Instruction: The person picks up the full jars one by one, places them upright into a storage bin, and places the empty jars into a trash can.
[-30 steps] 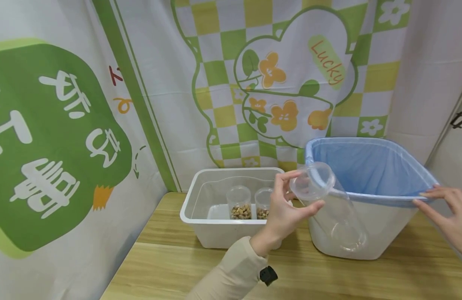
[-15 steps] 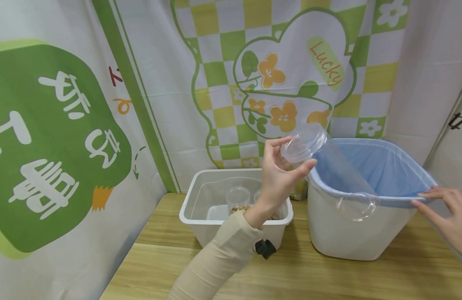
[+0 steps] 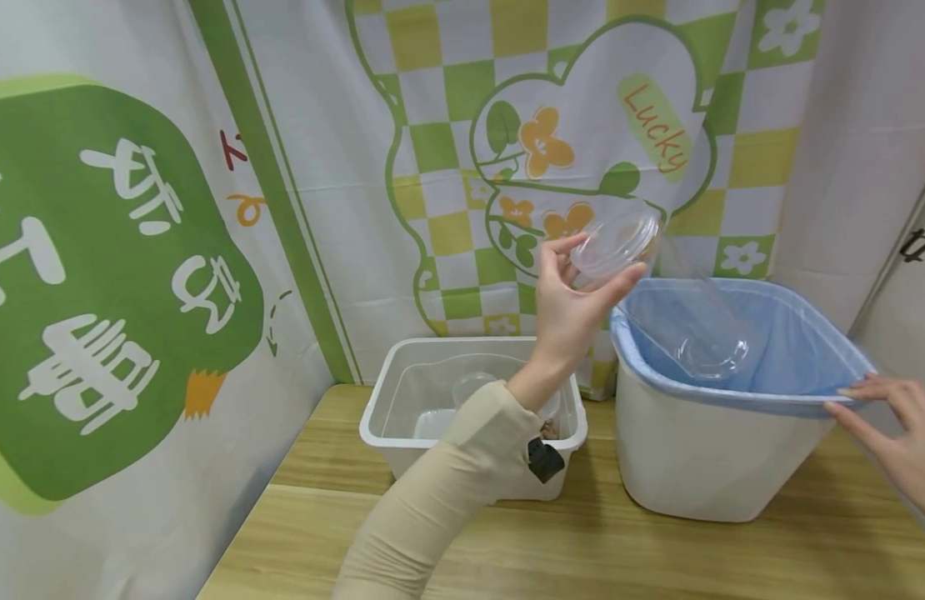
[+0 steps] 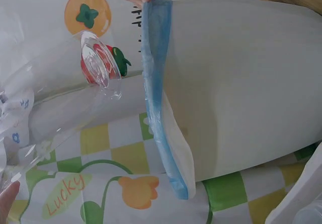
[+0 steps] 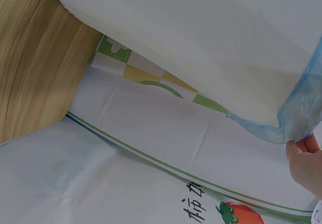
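Note:
My left hand (image 3: 571, 312) grips one end of a long clear plastic jar (image 3: 691, 287). The jar slants down to the right, and its far end hangs inside the opening of a white bin (image 3: 695, 467). A blue bag (image 3: 800, 342) lines the bin and folds over its rim. At the bin's right front corner my right hand (image 3: 901, 429) pinches the bag's folded edge, also seen in the right wrist view, where the hand (image 5: 306, 166) holds the blue plastic (image 5: 302, 116). In the left wrist view the clear jar (image 4: 60, 98) is apart from the bin's rim.
Left of the bin stands a white tub (image 3: 402, 400). Inside are clear cups (image 3: 473, 385), partly hidden by my left sleeve; some brown bits (image 3: 549, 430) show. Both containers stand on a wooden table (image 3: 582, 550) against a printed curtain (image 3: 462, 158).
My left hand has lifted the jar from in front of the bin, up over the rim, so its far end is now inside the opening. The right hand stays at the bin's edge.

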The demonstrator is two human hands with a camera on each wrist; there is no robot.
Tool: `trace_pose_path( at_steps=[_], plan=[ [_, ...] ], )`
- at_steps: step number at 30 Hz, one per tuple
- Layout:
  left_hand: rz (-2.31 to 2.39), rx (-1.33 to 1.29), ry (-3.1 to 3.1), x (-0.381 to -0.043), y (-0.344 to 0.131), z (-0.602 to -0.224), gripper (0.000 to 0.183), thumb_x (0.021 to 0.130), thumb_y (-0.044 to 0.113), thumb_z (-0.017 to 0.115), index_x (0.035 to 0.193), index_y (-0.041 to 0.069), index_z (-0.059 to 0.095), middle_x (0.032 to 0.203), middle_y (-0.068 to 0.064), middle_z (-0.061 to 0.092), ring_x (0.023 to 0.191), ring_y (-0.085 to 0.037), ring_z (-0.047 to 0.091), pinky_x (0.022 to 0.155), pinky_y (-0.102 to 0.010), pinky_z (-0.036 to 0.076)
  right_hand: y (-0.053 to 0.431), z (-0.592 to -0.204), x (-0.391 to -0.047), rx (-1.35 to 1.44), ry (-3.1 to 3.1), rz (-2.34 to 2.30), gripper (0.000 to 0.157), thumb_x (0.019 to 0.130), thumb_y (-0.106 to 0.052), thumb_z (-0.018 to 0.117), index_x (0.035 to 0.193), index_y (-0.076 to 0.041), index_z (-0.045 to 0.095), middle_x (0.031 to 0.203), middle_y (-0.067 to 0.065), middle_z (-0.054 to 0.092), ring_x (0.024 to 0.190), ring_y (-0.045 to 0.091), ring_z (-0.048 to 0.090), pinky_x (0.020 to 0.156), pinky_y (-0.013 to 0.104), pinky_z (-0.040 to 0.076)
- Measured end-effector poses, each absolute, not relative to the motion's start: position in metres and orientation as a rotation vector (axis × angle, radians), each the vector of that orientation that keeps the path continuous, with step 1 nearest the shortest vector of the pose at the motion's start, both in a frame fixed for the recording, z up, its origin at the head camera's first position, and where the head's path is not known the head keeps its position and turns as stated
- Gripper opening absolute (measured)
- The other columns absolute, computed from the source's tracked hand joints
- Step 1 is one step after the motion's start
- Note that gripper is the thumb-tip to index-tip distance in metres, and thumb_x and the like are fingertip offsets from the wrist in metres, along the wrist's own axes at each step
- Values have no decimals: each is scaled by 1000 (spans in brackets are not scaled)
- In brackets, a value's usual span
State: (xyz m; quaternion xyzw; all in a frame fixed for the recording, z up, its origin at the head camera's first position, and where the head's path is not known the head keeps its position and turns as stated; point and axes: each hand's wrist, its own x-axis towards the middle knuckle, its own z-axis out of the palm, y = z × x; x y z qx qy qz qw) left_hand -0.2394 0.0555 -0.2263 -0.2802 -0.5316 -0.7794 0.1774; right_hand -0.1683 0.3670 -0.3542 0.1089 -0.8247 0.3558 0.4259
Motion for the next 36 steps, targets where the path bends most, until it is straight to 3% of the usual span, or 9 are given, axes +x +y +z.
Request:
trace_pose_path(
  at_steps=[6, 12, 20, 27, 30, 36],
  plan=[
    [-1997, -725, -1694, -254, 70, -232, 58, 67, 8, 77, 112, 6, 41, 110, 0, 50, 87, -4, 55, 67, -21, 50, 370, -355, -168, 264, -2080, 872, 33, 69, 10, 66, 81, -19, 57, 99, -29, 42, 106, -13, 33, 93, 7, 19],
    [-1835, -684, -1874, -260, 82, -243, 61, 68, 21, 77, 114, 11, 40, 120, -2, 48, 103, -6, 52, 75, -15, 45, 370, -355, -168, 256, -2081, 875, 42, 70, 7, 67, 84, -31, 55, 100, -30, 42, 106, -13, 33, 93, 7, 19],
    [-1790, -695, -1929, -264, 101, -262, 63, 65, 22, 79, 113, 11, 40, 115, -1, 49, 99, -10, 53, 75, -15, 44, 370, -353, -166, 245, -2095, 880, 33, 70, 9, 66, 81, -21, 57, 99, -30, 41, 106, -13, 33, 93, 8, 18],
    [-1734, -702, -2004, -269, 115, -274, 65, 64, 23, 79, 115, 10, 41, 118, -3, 49, 98, -9, 53, 73, -14, 44, 372, -356, -168, 250, -2061, 897, 46, 70, 7, 67, 85, -35, 55, 99, -30, 43, 105, -12, 35, 92, 7, 20],
    [-1688, -704, -2038, -273, 121, -279, 65, 64, 24, 79, 115, 10, 41, 114, -3, 50, 93, -10, 53, 72, -14, 43, 373, -356, -169, 263, -2046, 898, 45, 71, 5, 68, 85, -36, 56, 98, -30, 44, 105, -12, 35, 92, 7, 21],
    [-1618, -748, -2125, -278, 122, -286, 68, 69, 26, 75, 123, 9, 38, 119, -6, 45, 108, -14, 50, 85, -13, 40, 371, -354, -168, 267, -2065, 881, 41, 69, 9, 67, 82, -28, 57, 98, -30, 43, 105, -13, 34, 92, 7, 19]
  ],
)
